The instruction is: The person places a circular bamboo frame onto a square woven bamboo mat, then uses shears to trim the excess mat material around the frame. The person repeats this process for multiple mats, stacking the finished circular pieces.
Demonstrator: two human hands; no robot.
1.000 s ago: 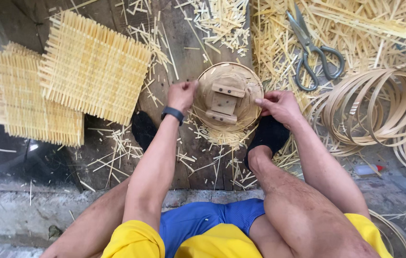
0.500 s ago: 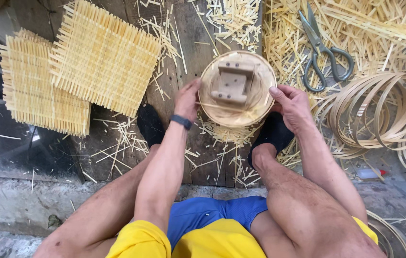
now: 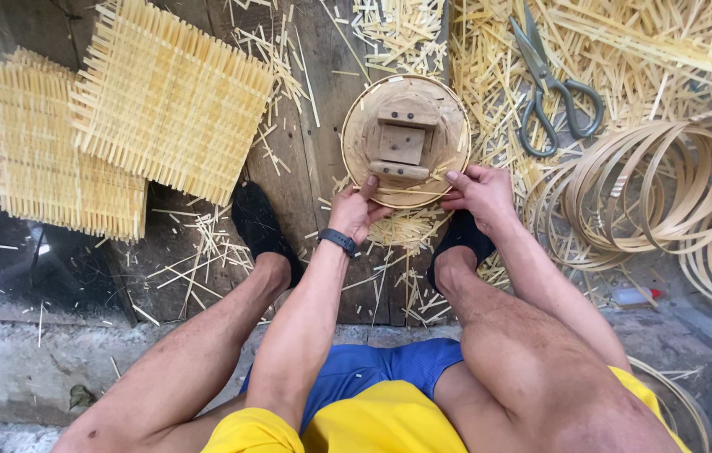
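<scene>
Head view: left hand (image 3: 354,210) gripped near rim of round wooden form (image 3: 405,138), thumb lying on its face. Right hand (image 3: 480,190) gripped same rim just beside, fingers curled over edge. Form rested on plank floor (image 3: 310,126) between both feet, small wooden blocks (image 3: 401,143) fixed at its centre. Two woven bamboo mats (image 3: 167,96) overlapped toward floor's far left corner. Scissors (image 3: 553,88) lay on bamboo slivers (image 3: 624,50) toward far right; coiled bamboo hoops (image 3: 666,189) along right edge.
</scene>
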